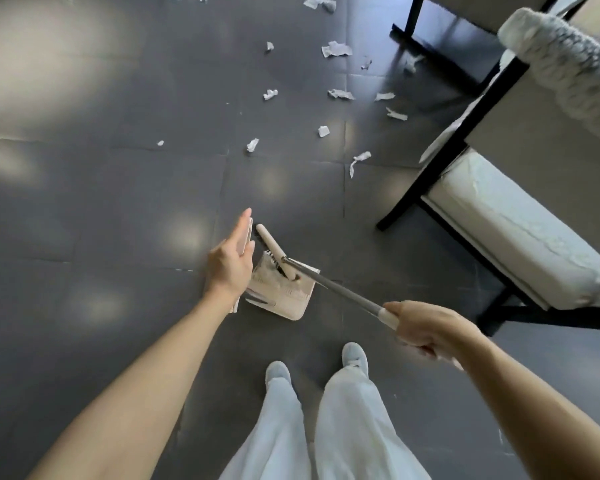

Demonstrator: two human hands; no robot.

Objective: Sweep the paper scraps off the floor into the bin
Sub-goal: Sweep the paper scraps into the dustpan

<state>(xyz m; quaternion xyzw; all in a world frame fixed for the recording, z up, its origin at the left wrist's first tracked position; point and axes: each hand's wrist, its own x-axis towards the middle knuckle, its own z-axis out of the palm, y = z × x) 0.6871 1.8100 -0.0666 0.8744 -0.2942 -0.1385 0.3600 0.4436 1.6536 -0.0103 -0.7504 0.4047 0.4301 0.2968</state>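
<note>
A beige dustpan (284, 299) stands on the dark floor just ahead of my feet, with paper scraps inside it. My left hand (231, 261) is beside its upright handle (247, 233), fingers straight along the handle. My right hand (421, 327) grips the beige end of the broom's grey pole (340, 287). The broom head (274, 251) lies over the dustpan's mouth. Several white paper scraps (336, 49) are scattered on the floor farther ahead, such as one at the centre (252, 145) and one nearer the chair (357, 161).
Pale cushioned chairs with black frames (440, 168) stand at the right, and a fluffy grey-white throw (568, 60) hangs over one. My feet in light shoes (354, 355) are just behind the dustpan. Dark floor tiles (84, 202) stretch away to the left.
</note>
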